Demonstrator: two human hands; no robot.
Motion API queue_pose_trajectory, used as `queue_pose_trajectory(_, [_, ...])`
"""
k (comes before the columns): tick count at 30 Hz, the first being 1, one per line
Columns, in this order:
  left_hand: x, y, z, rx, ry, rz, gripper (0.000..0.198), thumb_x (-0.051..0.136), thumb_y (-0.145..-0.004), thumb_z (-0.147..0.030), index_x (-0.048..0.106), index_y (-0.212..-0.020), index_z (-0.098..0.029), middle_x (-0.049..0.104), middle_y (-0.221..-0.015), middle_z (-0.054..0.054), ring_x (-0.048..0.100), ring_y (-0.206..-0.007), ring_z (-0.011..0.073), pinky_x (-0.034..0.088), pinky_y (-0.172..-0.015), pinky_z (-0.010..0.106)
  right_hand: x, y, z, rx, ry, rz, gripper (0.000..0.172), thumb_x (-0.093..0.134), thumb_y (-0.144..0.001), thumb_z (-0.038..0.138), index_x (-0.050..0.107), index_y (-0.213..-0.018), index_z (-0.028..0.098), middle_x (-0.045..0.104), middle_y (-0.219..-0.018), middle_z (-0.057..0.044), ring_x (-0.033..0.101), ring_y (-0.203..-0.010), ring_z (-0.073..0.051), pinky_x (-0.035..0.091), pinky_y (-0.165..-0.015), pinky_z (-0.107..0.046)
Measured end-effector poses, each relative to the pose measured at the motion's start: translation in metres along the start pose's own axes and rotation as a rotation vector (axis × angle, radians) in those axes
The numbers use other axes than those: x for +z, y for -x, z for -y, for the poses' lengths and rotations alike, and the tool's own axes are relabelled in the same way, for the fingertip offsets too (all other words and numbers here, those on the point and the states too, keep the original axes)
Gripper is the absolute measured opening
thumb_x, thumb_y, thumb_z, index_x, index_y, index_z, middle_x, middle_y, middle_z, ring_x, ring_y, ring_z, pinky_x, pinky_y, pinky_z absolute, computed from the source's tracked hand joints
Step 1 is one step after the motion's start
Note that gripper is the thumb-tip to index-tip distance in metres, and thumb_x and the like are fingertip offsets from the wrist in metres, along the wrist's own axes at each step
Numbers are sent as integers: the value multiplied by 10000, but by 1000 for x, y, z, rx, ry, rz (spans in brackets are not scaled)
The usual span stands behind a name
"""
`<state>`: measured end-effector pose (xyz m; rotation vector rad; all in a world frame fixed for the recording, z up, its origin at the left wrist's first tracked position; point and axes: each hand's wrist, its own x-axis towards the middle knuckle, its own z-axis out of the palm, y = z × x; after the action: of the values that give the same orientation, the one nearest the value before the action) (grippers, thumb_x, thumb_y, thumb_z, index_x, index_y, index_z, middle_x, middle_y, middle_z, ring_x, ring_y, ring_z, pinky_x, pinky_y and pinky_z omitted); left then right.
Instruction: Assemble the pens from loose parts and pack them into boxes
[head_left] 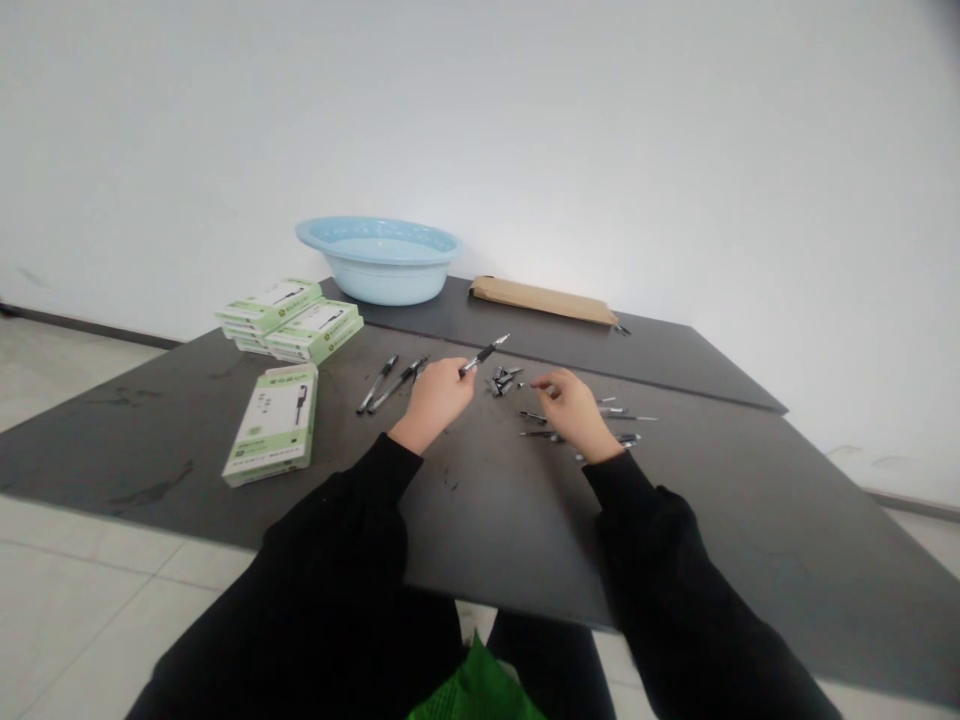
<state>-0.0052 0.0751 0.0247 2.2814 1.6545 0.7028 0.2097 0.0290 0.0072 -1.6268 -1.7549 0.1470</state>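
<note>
My left hand (436, 400) is closed round a black pen (484, 354) that points up and to the right above the dark table (487, 500). My right hand (576, 412) hovers over loose pen parts (622, 415), its fingers curled with the fingertips reaching toward a small pile of pen caps (504, 380). I cannot make out whether it holds anything. Two assembled pens (390, 384) lie just left of my left hand.
Green-and-white pen boxes are stacked at the left (292, 320), with one more box (274, 424) nearer me. A light blue basin (381, 258) and a brown paper envelope (543, 299) sit at the far side by the white wall.
</note>
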Motion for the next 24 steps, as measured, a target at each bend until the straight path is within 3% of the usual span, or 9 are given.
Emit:
queue_pose_trajectory(3, [1,-1,0,24,43,25,306,419,-926,-329,689,-886,-189,715,-832,72,637,-762,199,409,-648,266,12,-5,-14,-39,184,123,288,508,-802,157,739,-975,168,637,-986,-116,597,-919,-228,451,-880,-344])
queue_pose_trajectory(6, [3,-1,-1,54,41,34,300,425,-921,-325,693,-885,-195,718,-840,69,637,-770,203,413,-659,269,20,-17,-20,3,268,147,338,478,-844,150,726,-1069,196,628,-1057,-124,571,-1021,-255,424,-908,-351])
queue_pose_trajectory(12, [7,-1,3,24,-11,23,316,407,-925,-339,695,-915,-210,728,-925,90,653,-839,222,420,-674,276,35,-46,-10,-86,304,262,399,450,-855,113,696,-1143,237,626,-1117,-105,558,-1056,-252,397,-890,-356])
queue_pose_trajectory(18, [9,0,4,-5,-25,-2,306,428,-917,-332,703,-884,-203,726,-902,101,654,-836,225,407,-670,272,44,-56,-12,-193,359,444,307,532,-798,120,737,-1000,226,654,-1090,-87,576,-1035,-249,373,-863,-357])
queue_pose_trajectory(24, [8,-3,4,13,84,-21,297,458,-897,-317,708,-826,-172,700,-798,86,600,-731,207,347,-615,274,49,-50,-15,-259,331,401,211,549,-826,129,730,-910,199,687,-1065,-99,570,-1062,-266,354,-894,-388])
